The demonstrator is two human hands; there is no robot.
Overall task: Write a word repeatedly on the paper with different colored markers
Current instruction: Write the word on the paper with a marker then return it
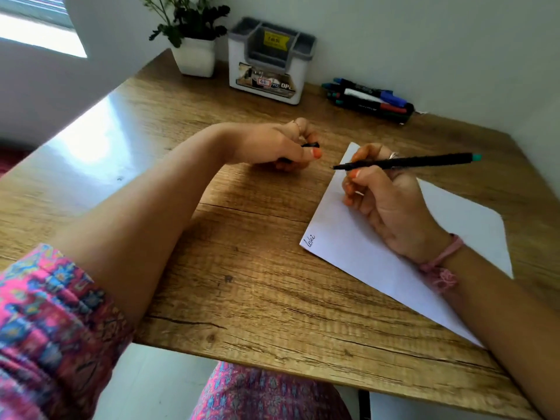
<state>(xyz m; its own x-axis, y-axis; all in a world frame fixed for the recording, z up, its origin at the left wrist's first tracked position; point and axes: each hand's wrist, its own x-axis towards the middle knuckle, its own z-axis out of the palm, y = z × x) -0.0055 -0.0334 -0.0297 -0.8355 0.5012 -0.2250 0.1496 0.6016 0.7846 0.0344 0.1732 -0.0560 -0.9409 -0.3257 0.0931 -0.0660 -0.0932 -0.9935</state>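
Just over the paper (378,262) edge, right hand (385,201) grips pen (409,161).

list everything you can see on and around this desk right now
desk: one, wood grain brown, fills the view.
paper: one, white, right side of desk, a small handwritten word at its near left corner.
pen: one, black with teal end, in the right hand above the paper.
cap: one, black, mostly hidden in the left hand.
markers: a pile, exact count unclear, black bodies with blue, red, teal and green caps, far right by the wall.
organiser: one, white and grey, yellow label, back of desk.
potted plant: one, green in a white pot, left of the organiser.
left hand: curled round the cap, resting on the desk.
right hand: grip on the pen, pink wrist thread.
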